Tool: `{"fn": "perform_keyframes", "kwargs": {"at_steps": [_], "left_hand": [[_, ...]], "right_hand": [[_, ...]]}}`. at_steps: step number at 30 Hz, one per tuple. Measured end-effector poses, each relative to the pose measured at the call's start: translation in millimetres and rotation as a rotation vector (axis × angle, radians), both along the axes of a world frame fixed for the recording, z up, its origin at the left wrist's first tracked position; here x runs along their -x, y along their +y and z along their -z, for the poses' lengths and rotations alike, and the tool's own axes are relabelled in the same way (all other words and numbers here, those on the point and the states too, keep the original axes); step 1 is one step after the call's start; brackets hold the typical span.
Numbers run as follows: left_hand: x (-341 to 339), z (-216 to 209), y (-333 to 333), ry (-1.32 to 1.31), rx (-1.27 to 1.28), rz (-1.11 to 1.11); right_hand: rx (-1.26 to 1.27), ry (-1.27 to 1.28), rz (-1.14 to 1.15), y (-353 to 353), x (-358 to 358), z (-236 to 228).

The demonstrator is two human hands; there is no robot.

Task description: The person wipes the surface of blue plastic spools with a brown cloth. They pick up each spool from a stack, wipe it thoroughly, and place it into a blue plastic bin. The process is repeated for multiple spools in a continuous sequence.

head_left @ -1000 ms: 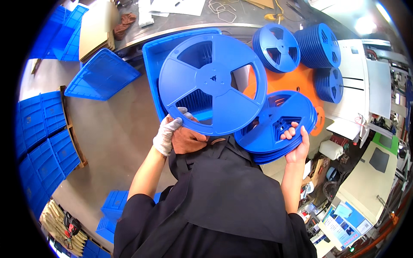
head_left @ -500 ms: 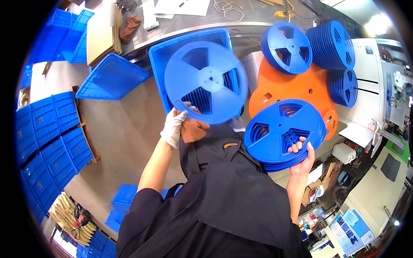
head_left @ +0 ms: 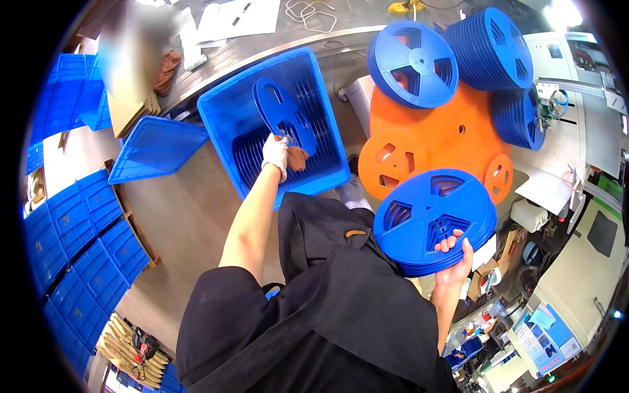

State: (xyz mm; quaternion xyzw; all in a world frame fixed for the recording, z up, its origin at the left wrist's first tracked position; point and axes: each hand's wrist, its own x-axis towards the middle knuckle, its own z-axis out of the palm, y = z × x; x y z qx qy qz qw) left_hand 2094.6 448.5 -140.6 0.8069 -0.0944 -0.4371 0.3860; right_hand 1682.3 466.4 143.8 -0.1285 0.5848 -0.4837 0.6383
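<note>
My left hand (head_left: 276, 154), in a white glove, is closed on the lower edge of a single blue reel (head_left: 270, 105). A brown cloth (head_left: 297, 159) is bunched in the same grip. The reel stands tilted inside the blue bin (head_left: 213, 124), where rows of blue reels (head_left: 246, 160) are packed on edge. How deep its lower edge sits, I cannot tell. My right hand (head_left: 455, 257) is bare, its fingers hooked through a window of the stack of blue reels (head_left: 413, 226) and its thumb at the rim.
Beyond the right hand stands an orange disc-shaped stand (head_left: 452, 131) bearing reel stacks (head_left: 413, 64) around it. A metal table (head_left: 262, 49) runs behind the bin, with a blue lid (head_left: 157, 149) leaning left of it. Stacked blue crates (head_left: 78, 216) line the left. A blurred person's part overlaps the table's far left.
My left hand has carried the reel down into the bin and turned it from facing me to nearly edge-on. My right hand still holds its stack, slightly lower in view.
</note>
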Motion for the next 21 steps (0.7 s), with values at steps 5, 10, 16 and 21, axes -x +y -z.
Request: {"fn": "perform_keyframes", "kwargs": {"at_steps": [5,10,16,21], "left_hand": [[17,0,-25,0.137,-0.128,0.036],[24,16,-11,0.225,-0.102,0.066],[25,-16,21,0.368,0.222,-0.088],[34,-126,12,0.372,0.644,-0.003]], "right_hand": [[-0.009,0.018,0.001,-4,4,0],[0.047,-0.043,-0.057,-8,-5,-2],[0.223,-0.325,-0.191,-18,-21,-19],[0.301,-0.576,-0.265,-19,-40,-21]]}}
